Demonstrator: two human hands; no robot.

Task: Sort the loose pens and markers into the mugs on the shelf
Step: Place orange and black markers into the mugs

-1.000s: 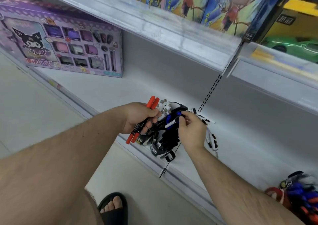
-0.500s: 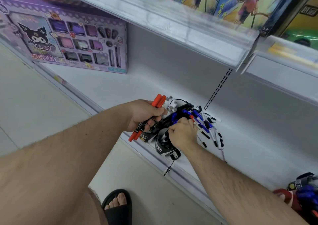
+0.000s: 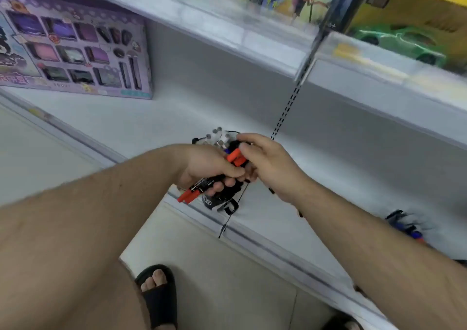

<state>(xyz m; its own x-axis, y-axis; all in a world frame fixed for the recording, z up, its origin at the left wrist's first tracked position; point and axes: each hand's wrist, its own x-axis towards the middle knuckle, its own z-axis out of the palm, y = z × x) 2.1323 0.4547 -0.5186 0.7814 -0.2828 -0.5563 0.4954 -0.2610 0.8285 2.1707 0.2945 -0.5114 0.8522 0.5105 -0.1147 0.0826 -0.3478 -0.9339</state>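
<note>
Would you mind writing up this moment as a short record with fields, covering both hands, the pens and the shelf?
left hand: grips two red markers by their dark barrels
right hand: fingers pinch the red caps at the markers' upper end
mugs: dark, on the shelf below the hands, mostly hidden
white-capped pens: stand up behind the hands
shelf: white, also holds a purple boxed set at the left
far right: blurred blue and red pens

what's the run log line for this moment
left hand: grips red markers | right hand: pinches their caps | above mug
</note>
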